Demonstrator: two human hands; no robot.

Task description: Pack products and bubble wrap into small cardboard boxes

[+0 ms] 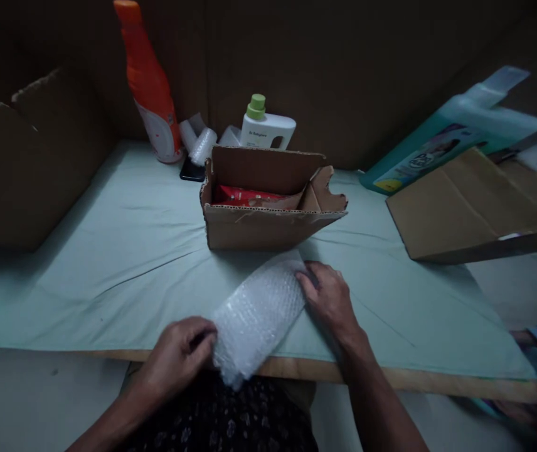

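Note:
A sheet of clear bubble wrap [261,314] lies slantwise at the table's front edge, its near end hanging slightly over. My left hand [181,351] pinches its lower left edge between thumb and fingers. On the upper right, my right hand [329,295] grips the other edge, thumb on top and fingers partly hidden. Just beyond the wrap stands an open cardboard box [254,229], with a red packet [244,196] showing inside.
Behind the box are a white bottle with a green cap [266,129], an orange bottle [150,94], small bubble-wrap rolls [202,147] and a dark phone-like object [192,171]. At right, a teal bottle [438,138] leans by a cardboard box [475,207]. A larger carton [33,169] stands left.

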